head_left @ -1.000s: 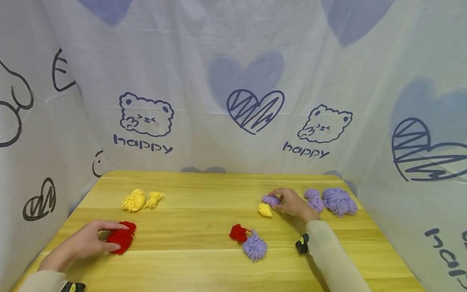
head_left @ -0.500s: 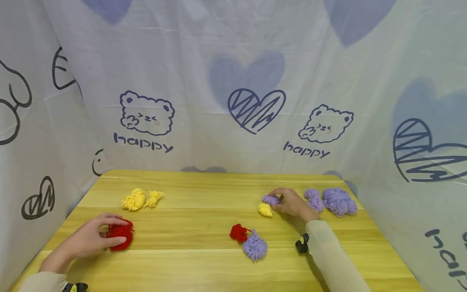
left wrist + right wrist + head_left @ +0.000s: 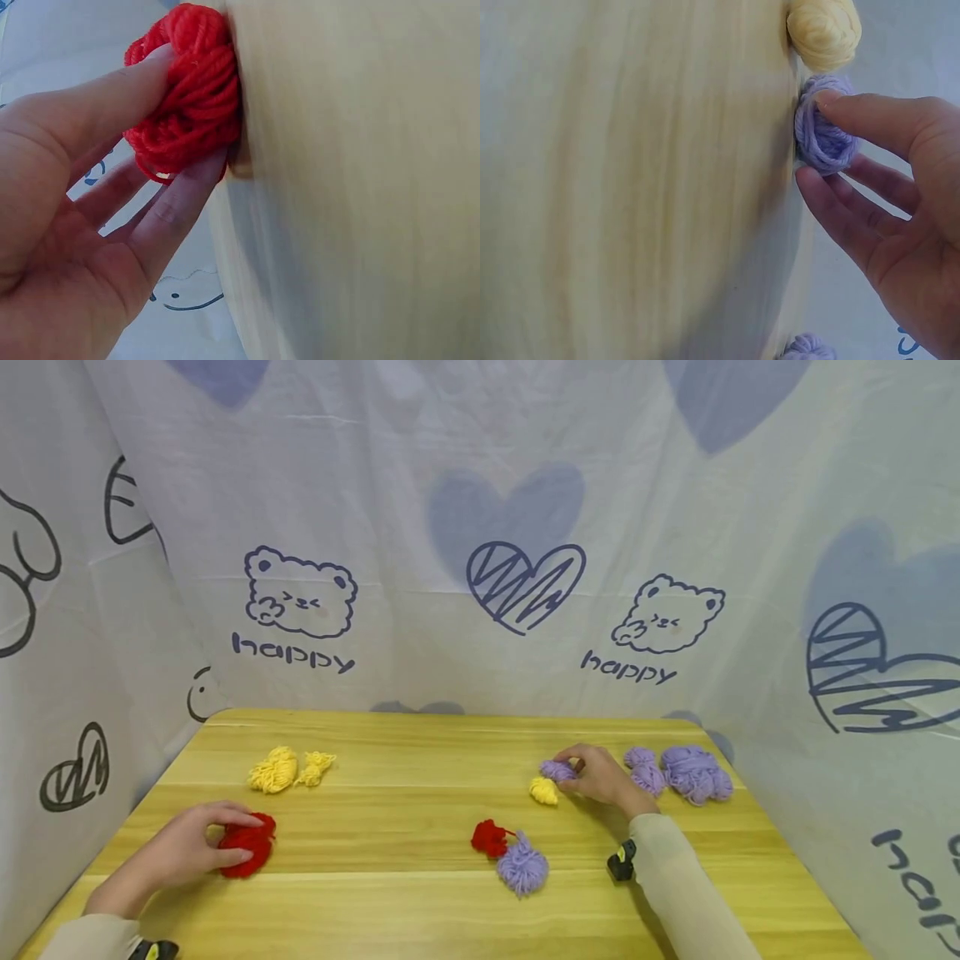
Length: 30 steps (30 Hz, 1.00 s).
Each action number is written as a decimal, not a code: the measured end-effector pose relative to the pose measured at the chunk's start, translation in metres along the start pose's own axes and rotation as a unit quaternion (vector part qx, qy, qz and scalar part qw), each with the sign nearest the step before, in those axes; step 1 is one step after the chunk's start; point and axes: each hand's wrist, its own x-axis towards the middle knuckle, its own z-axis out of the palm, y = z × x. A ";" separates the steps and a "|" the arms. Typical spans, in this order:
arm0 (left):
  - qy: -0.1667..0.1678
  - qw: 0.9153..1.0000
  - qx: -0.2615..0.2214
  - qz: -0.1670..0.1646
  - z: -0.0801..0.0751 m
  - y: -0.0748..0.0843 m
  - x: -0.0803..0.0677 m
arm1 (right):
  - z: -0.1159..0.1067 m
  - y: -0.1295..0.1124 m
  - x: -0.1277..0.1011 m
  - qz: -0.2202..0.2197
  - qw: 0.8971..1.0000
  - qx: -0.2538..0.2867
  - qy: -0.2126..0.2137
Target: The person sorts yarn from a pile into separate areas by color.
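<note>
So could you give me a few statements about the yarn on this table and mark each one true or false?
1. The left hand grips a red ball. True.
2. The right hand pinches a yellow ball. False: it pinches a small purple ball; the yellow ball lies beside it, untouched.
3. Two yellow bundles lie at the far left of the table. True.
4. The big purple pile sits by the left hand. False: it lies at the far right, beyond the right hand.
5. A red tuft touches a purple pompom near the middle. True.
</note>
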 end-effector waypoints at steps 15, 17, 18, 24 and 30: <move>-0.014 1.000 0.017 -0.008 -0.002 0.002 0.003 | 0.002 0.003 -0.005 -0.003 1.000 0.011 0.019; -0.015 1.000 0.021 -0.007 -0.002 0.002 0.003 | 0.003 0.003 -0.005 0.001 1.000 0.015 0.020; -0.015 1.000 0.023 -0.006 -0.002 0.002 0.003 | 0.003 0.003 -0.005 0.003 1.000 0.019 0.021; -0.016 1.000 0.027 0.002 -0.001 -0.001 0.003 | 0.005 0.007 -0.009 -0.005 0.999 0.027 0.039; -0.019 1.000 0.024 0.000 0.000 -0.002 0.003 | 0.005 0.009 -0.012 0.007 0.998 0.041 0.056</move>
